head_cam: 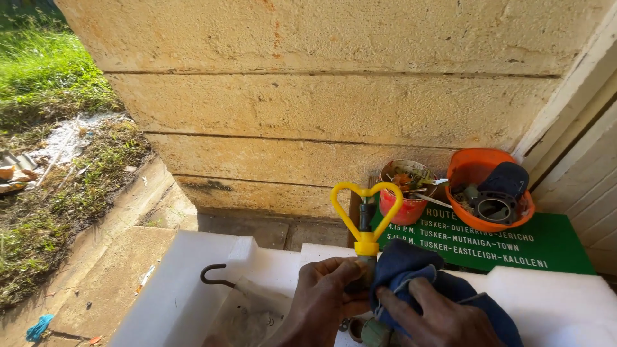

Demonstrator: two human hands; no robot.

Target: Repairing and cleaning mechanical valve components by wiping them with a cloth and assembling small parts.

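The sprinkler head (366,222), a yellow heart-shaped loop on a dark stem with a yellow collar, stands upright over a white foam block (193,276), just in front of a block wall (321,103). The left hand (321,299) is clenched round the stem below the collar, thumb and fingers wrapped about it. The right hand (437,318) grips a blue cloth (411,270), bunched and pressed against the stem's right side, so both hands are closed on something and neither is free. A greenish fitting (376,333) shows low between the wrists, partly hidden. On the foam to the left lies a dark hook (215,273) beside a clear plastic bag (247,308). Behind the sprinkler head, on a green sign (553,247), stand a red cup (405,193) full of odd tools and an orange bowl (488,189) holding dark metal parts. Grass (45,83) and litter lie off to the left beyond a concrete kerb. As a judgement: the thin yellow loop looks the weakest part, and hard rubbing or twisting against the left hand's hold could bend or snap it; the cloth could also snag on the collar; and a jolt backwards could tip the cup, which stands close behind.
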